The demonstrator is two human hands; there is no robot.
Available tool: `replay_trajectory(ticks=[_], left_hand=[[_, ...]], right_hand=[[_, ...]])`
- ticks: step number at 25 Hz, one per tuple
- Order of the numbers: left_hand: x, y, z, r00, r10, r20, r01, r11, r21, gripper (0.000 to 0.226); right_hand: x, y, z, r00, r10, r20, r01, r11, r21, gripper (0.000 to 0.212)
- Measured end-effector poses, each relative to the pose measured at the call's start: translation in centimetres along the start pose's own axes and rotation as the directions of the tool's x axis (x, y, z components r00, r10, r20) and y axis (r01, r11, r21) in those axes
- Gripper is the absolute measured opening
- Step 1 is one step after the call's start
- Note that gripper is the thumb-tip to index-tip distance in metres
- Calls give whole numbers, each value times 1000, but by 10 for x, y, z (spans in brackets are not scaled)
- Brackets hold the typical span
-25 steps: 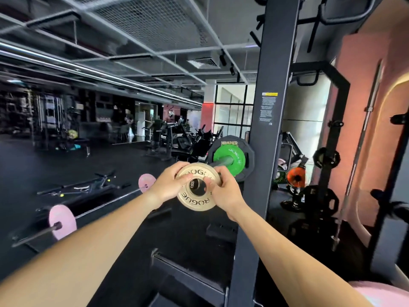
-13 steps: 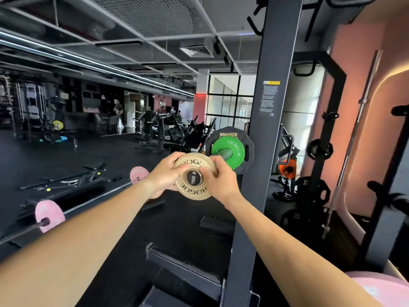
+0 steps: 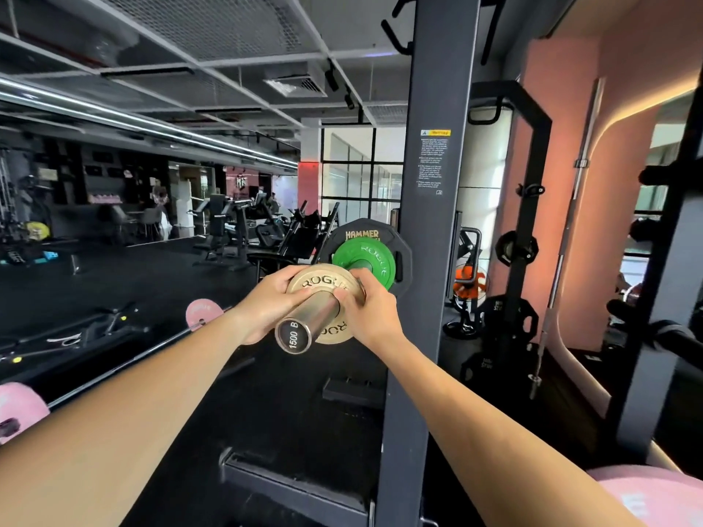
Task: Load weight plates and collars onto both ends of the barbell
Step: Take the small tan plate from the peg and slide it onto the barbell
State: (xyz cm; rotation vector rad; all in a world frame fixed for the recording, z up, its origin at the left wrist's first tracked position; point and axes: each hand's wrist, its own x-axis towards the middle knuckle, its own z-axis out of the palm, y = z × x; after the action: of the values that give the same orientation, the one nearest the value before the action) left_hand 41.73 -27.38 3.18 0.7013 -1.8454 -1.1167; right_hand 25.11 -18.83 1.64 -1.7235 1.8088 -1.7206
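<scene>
Fingers [image 3: 352,275] of both hands curl tight around one round tan ROGUE plate [image 3: 323,285], the left hand [image 3: 266,302] on its left rim and the right hand [image 3: 371,317] on its right rim. Three plates sit on the shiny metal barbell sleeve [image 3: 304,323]: this tan one near the end, then a green plate [image 3: 365,260], then a black HAMMER plate [image 3: 361,232] with flat edges. Part of the tan plate's lettering is hidden behind the sleeve, and the rack post [image 3: 426,260] hides the rest of the bar.

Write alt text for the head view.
Both hands, left and right, hold a tan plate partway along a barbell sleeve, behind it a green plate and a black plate. A dark rack post stands right.
</scene>
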Motion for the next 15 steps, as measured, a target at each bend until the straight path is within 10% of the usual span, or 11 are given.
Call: replay_trajectory(ticks=[15], left_hand=[[169, -70, 41, 977, 129, -169, -80, 959, 271, 48]], right_hand=[[135, 108, 12, 992, 36, -120, -53, 989, -139, 43]])
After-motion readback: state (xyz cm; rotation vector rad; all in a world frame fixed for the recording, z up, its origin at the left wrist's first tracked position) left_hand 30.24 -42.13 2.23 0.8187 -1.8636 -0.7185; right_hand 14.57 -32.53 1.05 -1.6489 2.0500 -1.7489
